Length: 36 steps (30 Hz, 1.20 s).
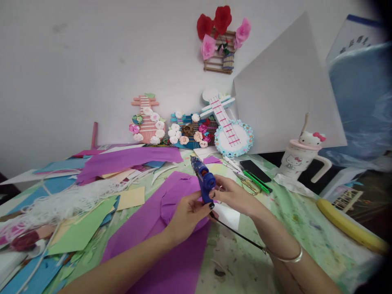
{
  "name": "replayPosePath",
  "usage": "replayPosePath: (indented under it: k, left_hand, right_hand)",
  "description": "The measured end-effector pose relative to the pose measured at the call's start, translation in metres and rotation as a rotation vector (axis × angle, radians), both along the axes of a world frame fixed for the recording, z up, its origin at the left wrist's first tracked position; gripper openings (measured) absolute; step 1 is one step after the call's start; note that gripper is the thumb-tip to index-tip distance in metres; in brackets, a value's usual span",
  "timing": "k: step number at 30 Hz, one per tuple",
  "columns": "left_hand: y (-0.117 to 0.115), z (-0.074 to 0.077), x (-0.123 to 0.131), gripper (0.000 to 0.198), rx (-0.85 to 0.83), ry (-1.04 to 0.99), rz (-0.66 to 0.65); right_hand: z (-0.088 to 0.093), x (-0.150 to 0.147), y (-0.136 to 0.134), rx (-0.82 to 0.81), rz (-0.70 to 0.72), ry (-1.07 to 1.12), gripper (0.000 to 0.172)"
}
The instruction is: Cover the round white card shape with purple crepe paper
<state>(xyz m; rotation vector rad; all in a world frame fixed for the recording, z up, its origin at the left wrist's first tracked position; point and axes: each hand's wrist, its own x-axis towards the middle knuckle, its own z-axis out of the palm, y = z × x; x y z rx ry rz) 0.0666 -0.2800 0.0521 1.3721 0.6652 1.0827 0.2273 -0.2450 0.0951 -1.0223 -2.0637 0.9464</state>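
Note:
A blue hot glue gun (206, 179) is held over the middle of the table, its nozzle pointing away from me and up a little. My left hand (188, 214) closes on the lower handle, thumb with a dark nail across it. From the other side, my right hand (235, 196) has its fingers closed on the gun near its back end. A black cord (239, 233) runs from the handle towards my right wrist, which wears a silver bangle. Beneath the hands lies purple crepe paper (134, 237), with a folded purple piece (174, 192) on top and a white sheet (230, 216) beside it.
Coloured paper (87, 230) and white shredded strands (61, 204) crowd the left. On the right are scissors (251, 187), a green cutter (257, 181), a phone (255, 170), a lidded cup (298, 159) and a banana (349, 226). Decorated craft instruments (234, 136) lean against the wall.

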Motion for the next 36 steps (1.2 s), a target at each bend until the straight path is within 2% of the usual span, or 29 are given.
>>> replayPosePath:
  k: [3,6,10,15,17,20,25,31,36]
  left_hand:
    - [0.001,0.000,-0.002,0.023,0.014,0.013,0.081]
    - [0.004,-0.003,-0.004,0.027,0.023,0.049,0.175]
    - [0.007,-0.008,-0.005,0.026,0.040,0.060,0.188]
    - [0.009,-0.014,-0.004,0.021,0.117,0.134,0.206]
    - [0.009,-0.017,-0.004,0.018,0.148,0.183,0.224]
    - [0.010,-0.021,-0.005,0.016,0.188,0.255,0.262]
    - [0.011,-0.024,-0.007,0.015,0.245,0.337,0.286]
    - [0.008,-0.018,-0.008,0.015,0.282,0.398,0.292]
    - [0.008,-0.014,-0.008,0.015,0.312,0.509,0.371]
  right_hand:
    - [0.007,0.013,-0.007,0.073,-0.118,-0.130,0.028]
    - [0.010,0.030,-0.024,0.228,-0.329,-0.230,0.013]
    - [0.009,0.054,-0.062,0.393,-0.596,-0.178,0.009]
    - [-0.004,0.078,-0.111,0.567,-0.593,-0.122,0.019]
    - [-0.011,0.083,-0.125,0.645,-0.641,-0.139,0.020]
    - [-0.019,0.086,-0.138,0.664,-0.667,-0.163,0.025]
    - [-0.020,0.080,-0.140,0.740,-0.693,-0.190,0.025]
    - [-0.014,0.071,-0.134,0.771,-0.670,-0.226,0.019]
    - [-0.015,0.065,-0.136,0.841,-0.726,-0.233,0.022]
